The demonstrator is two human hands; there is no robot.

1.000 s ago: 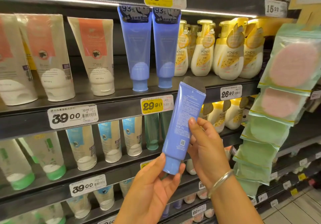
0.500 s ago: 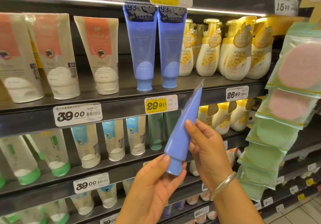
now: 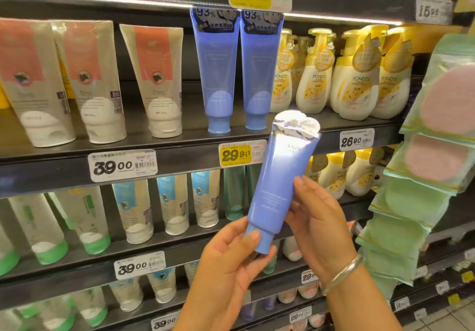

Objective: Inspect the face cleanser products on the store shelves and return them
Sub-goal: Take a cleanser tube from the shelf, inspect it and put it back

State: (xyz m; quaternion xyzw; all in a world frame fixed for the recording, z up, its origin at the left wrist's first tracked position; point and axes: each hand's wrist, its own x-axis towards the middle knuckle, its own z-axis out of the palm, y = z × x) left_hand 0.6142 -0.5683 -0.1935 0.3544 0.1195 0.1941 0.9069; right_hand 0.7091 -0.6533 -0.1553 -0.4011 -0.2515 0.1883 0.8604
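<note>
Currently the blue cleanser tube (image 3: pixel 279 184) is held in front of the shelves, cap end down and crimped end up, tilted slightly to the right. Glare washes out its upper section. The left hand (image 3: pixel 226 264) grasps the cap end, thumb on the cap front and fingers curled beneath. The right hand (image 3: pixel 318 217) grasps the tube body from the right side, thumb on the front face; a silver bangle (image 3: pixel 343 274) sits on that wrist. Behind the tube, two matching blue tubes (image 3: pixel 239 71) stand cap-down near the front edge of the upper shelf (image 3: pixel 180 156), above a yellow 29.90 price tag (image 3: pixel 237 153). Left of them stand beige tubes with orange panels (image 3: pixel 154 81); right of them, yellow pump bottles (image 3: pixel 357 76). Green sponge packets (image 3: pixel 434 135) hang at the shelf's right end.
</note>
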